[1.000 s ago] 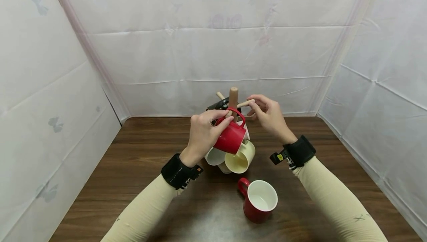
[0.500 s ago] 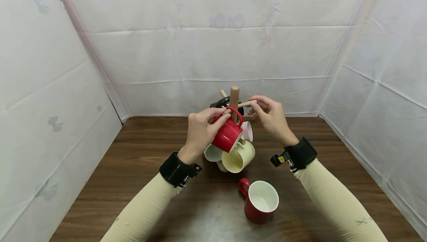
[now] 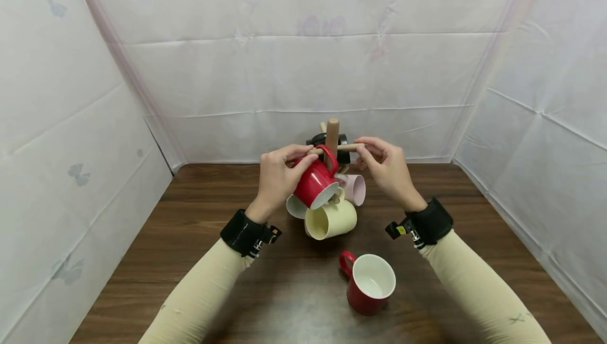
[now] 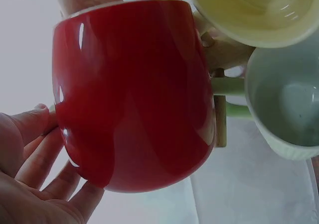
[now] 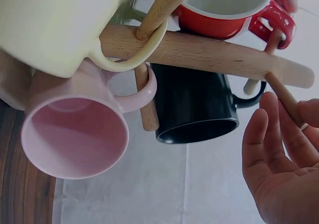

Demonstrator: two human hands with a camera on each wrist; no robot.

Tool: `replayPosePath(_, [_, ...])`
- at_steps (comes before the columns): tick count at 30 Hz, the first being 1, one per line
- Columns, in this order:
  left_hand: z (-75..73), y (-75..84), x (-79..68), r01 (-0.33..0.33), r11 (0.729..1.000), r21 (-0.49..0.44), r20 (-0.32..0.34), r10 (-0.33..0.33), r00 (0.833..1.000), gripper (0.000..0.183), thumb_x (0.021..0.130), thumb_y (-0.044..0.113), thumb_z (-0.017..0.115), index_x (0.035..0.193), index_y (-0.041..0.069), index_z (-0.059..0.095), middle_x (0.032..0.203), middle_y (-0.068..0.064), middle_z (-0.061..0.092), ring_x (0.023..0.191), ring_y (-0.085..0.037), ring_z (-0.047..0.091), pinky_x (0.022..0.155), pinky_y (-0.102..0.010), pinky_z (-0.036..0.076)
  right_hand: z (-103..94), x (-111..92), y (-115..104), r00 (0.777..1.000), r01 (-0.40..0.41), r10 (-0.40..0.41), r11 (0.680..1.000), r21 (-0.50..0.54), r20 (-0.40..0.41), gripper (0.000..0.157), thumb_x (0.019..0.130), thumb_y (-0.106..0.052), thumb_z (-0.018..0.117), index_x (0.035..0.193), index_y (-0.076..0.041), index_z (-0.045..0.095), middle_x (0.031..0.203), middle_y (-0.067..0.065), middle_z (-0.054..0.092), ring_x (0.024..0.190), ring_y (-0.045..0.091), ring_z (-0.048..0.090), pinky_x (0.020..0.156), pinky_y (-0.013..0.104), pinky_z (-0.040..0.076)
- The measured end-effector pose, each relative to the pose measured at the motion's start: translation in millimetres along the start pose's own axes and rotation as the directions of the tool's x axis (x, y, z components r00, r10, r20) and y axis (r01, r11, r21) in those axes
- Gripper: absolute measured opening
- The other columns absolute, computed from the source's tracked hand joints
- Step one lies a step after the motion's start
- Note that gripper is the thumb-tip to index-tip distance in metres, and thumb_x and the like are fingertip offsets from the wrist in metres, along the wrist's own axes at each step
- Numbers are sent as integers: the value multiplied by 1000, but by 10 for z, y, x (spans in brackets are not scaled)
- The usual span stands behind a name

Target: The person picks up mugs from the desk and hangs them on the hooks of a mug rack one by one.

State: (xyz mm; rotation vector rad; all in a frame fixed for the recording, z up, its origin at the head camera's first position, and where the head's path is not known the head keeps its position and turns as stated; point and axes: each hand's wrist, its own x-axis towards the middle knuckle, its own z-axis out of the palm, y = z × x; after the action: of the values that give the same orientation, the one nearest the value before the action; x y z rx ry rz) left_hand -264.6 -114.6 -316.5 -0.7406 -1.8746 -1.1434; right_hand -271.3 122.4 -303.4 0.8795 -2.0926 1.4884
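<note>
A wooden mug tree (image 3: 333, 130) stands at the back middle of the table, hung with several mugs. With thumb and fingertips my left hand (image 3: 281, 176) pinches the end of one peg, on which a red mug (image 3: 313, 182) hangs by its handle. In the left wrist view this mug blocks much of the tree, and some fingertips lie along its side. My right hand (image 3: 390, 173) pinches the tip of a bare peg (image 5: 285, 98) opposite. Below hang a cream mug (image 3: 338, 221), a pink mug (image 5: 75, 134) and a pale green mug (image 4: 286, 97); a black mug (image 5: 197, 102) hangs behind.
Another red mug (image 3: 367, 299), white inside, stands upright on the dark wooden table (image 3: 199, 217) in front of the tree, its handle toward the back left. White cloth walls (image 3: 303, 75) enclose the back and both sides.
The mug tree has turned, its near side swinging left: the hanging red and cream mugs shift left and the pink mug comes into view. My left hand moves left with its peg; the right stays nearly still.
</note>
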Motion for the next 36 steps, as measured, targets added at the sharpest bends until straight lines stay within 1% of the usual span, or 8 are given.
replayPosePath(3, [-15, -44, 14, 21, 1000, -8, 0, -21, 1000, 27, 77, 23, 74, 97, 5, 71, 93, -5, 69, 81, -8, 64, 70, -35, 55, 5, -23, 85, 1000, 22, -22, 999, -44, -8, 22, 92, -11, 57, 111, -2, 62, 83, 8, 68, 68, 22, 63, 60, 33, 54])
replayPosePath(6, [-44, -73, 17, 56, 998, -8, 14, -56, 998, 26, 79, 26, 73, 100, 10, 72, 95, -1, 69, 80, -5, 63, 70, -34, 55, 12, -50, 165, 1000, 27, -28, 995, -91, -7, 23, 92, -16, 57, 112, -5, 63, 81, 5, 68, 66, 13, 62, 58, 30, 54])
replayPosePath(11, [-92, -127, 22, 106, 994, 5, 27, -106, 994, 25, 80, 26, 72, 102, 15, 71, 95, 3, 69, 81, -2, 62, 71, -34, 54, 32, -91, 166, 999, 41, -41, 989, -142, 1, 24, 92, -21, 58, 114, -12, 62, 81, 5, 68, 64, 9, 62, 55, 25, 52])
replayPosePath(17, [-109, -181, 51, 111, 993, 41, 44, -113, 993, 25, 81, 22, 72, 105, 15, 71, 97, 2, 69, 84, -2, 61, 71, -39, 54, 48, -142, 84, 995, 97, -101, 964, -248, -1, 22, 91, -20, 59, 112, -14, 63, 86, 5, 69, 65, 8, 61, 52, 27, 50])
replayPosePath(21, [-116, -215, 63, 126, 990, 58, 52, -129, 990, 27, 81, 23, 72, 106, 15, 70, 97, 3, 68, 84, -2, 61, 70, -38, 54, 53, -184, 26, 990, 142, -139, 942, -305, 33, 24, 91, -17, 58, 114, -12, 62, 86, 2, 68, 66, 6, 60, 56, 30, 52])
replayPosePath(25, [-119, -258, 101, 139, 988, 72, 52, -143, 988, 26, 82, 28, 70, 105, 17, 71, 96, 2, 68, 80, -4, 62, 70, -35, 54, 59, -224, -44, 982, 188, -169, 925, -332, 86, 28, 91, -14, 58, 119, -10, 59, 85, -1, 66, 68, 6, 59, 58, 31, 53])
replayPosePath(31, [-118, -283, 140, 158, 982, 107, 48, -164, 985, 26, 82, 31, 70, 105, 17, 71, 96, 2, 68, 80, -4, 62, 70, -33, 54, 116, -277, -169, 972, 229, -187, 892, -390, 144, 37, 88, -16, 60, 124, -7, 54, 88, 1, 66, 69, 4, 58, 58, 30, 52])
replayPosePath(36, [-100, -290, 142, 153, 978, 139, 34, -159, 987, 26, 83, 28, 69, 105, 14, 71, 97, 1, 68, 84, 0, 60, 70, -31, 54, 177, -315, -282, 972, 227, -174, 872, -434, 158, 43, 86, -19, 62, 126, -7, 53, 80, -3, 65, 68, 1, 58, 54, 26, 49])
